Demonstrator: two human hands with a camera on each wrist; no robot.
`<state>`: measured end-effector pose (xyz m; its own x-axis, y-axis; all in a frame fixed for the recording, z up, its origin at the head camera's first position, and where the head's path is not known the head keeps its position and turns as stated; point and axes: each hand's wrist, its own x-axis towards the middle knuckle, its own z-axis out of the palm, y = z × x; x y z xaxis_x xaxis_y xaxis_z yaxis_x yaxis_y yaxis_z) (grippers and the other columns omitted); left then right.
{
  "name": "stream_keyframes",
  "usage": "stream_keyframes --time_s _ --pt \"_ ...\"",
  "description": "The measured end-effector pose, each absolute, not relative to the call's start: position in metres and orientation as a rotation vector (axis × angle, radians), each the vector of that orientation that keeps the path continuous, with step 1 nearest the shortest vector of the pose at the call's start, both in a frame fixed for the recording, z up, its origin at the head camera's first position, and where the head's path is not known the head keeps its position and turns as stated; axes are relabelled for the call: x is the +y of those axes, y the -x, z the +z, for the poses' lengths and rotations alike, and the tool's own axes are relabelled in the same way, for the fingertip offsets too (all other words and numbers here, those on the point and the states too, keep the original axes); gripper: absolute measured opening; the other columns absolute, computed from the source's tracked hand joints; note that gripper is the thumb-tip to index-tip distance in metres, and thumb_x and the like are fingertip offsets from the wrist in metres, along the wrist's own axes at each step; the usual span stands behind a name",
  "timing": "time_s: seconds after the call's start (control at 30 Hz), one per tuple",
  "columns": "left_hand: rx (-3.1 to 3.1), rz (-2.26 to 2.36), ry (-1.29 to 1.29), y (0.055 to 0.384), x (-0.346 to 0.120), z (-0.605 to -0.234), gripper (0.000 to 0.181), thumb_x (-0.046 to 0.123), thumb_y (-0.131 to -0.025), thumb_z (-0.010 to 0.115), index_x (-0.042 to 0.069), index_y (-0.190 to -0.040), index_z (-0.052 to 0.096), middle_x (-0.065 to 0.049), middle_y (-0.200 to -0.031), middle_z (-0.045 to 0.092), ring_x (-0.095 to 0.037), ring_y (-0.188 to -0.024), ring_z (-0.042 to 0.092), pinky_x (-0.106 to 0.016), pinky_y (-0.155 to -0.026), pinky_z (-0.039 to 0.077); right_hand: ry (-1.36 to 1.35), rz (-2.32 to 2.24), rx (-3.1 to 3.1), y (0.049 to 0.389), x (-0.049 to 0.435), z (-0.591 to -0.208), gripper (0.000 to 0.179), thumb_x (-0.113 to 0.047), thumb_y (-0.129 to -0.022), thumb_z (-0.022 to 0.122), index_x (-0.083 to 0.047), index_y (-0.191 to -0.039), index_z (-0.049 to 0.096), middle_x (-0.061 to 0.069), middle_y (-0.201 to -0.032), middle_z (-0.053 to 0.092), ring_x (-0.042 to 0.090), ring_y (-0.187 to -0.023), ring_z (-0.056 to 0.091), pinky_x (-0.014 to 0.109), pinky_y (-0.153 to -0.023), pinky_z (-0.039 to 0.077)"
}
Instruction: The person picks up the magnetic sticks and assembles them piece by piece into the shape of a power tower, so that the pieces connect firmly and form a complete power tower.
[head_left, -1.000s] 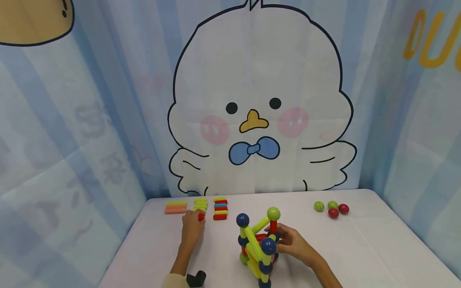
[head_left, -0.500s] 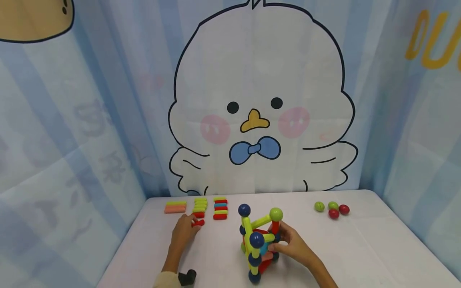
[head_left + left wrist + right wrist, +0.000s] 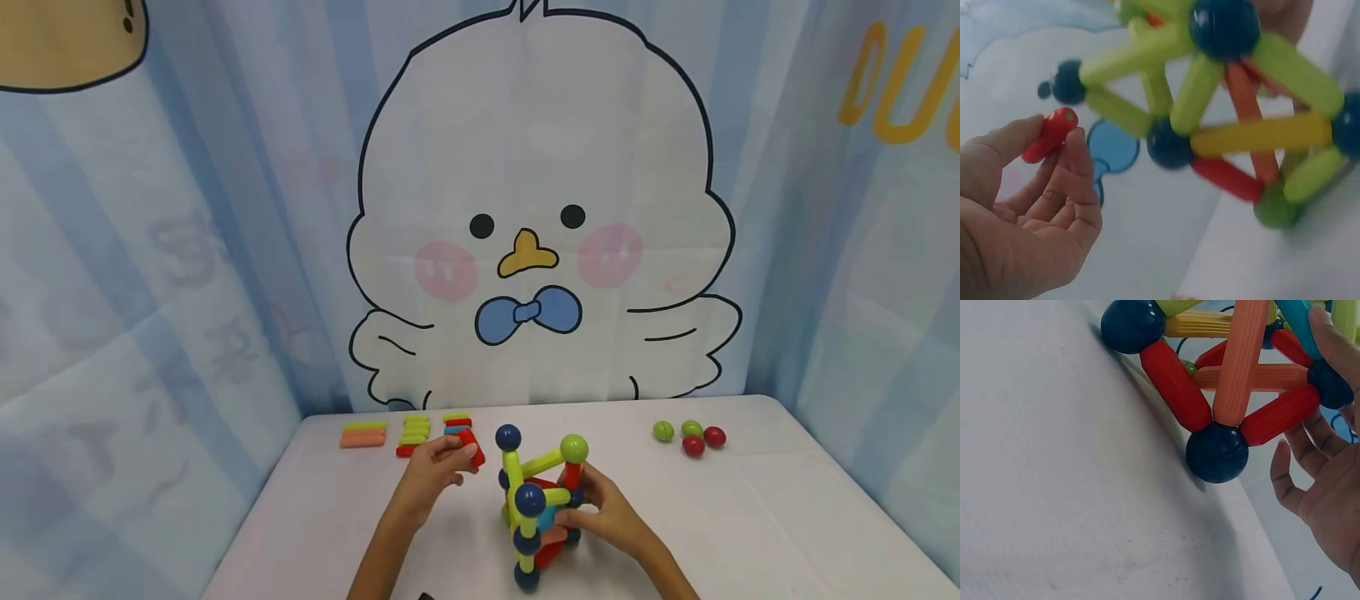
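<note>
Between the thumb and fingertips of my left hand [image 3: 426, 485] is a short red magnetic stick [image 3: 472, 450], tilted and raised left of the model. In the left wrist view the stick [image 3: 1051, 135] shows its round end, apart from the model. The model [image 3: 530, 500] is a frame of dark blue and green balls joined by lime, red, yellow, orange and blue sticks. My right hand [image 3: 611, 515] grips its right side. In the right wrist view the thumb lies by a blue stick [image 3: 1297, 328]; some fingers are hidden behind the model's dark blue ball [image 3: 1330, 384].
Sticks lie in three groups at the back left of the white table [image 3: 750, 517]: orange sticks [image 3: 363, 438] with a lime one, lime sticks [image 3: 416, 431], and a mixed group partly behind my left hand. Green balls [image 3: 663, 431] and red balls [image 3: 693, 446] sit back right.
My left hand has drawn a red stick out from the rows and carried it right, toward the model. The model turned a little in my right hand, then stayed nearly still.
</note>
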<state>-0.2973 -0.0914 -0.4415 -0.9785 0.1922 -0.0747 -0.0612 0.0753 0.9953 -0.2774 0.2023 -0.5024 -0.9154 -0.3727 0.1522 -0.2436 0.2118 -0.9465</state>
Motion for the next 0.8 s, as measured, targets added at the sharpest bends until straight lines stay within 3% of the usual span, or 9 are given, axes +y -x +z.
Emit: stream_keyframes --time_s 0.3,0.8 --pt "1.859 2.108 -0.183 0.260 -0.062 -0.412 0.046 0.034 -0.089 0.071 0.001 -0.119 0.058 -0.004 -0.093 0.071 -0.014 -0.070 0.063 -0.020 -0.067 0.047 0.583 -1.803 2.368 0.278 0.202 -0.503 0.058 -0.020 -0.089 0.070 0.003 -0.134 0.042 0.018 -0.118 0.060 0.011 -0.098 0.063 0.020 -0.090 0.051" --pt "1.817 2.136 -0.083 0.254 -0.042 -0.416 0.046 0.040 -0.090 0.069 0.001 -0.114 0.066 0.000 -0.082 0.066 -0.010 -0.062 0.053 -0.018 -0.066 0.051 0.626 -1.831 2.343 0.277 0.201 -0.503 0.055 -0.019 -0.090 0.068 0.005 -0.132 0.042 0.017 -0.112 0.059 0.012 -0.097 0.064 0.021 -0.090 0.051"
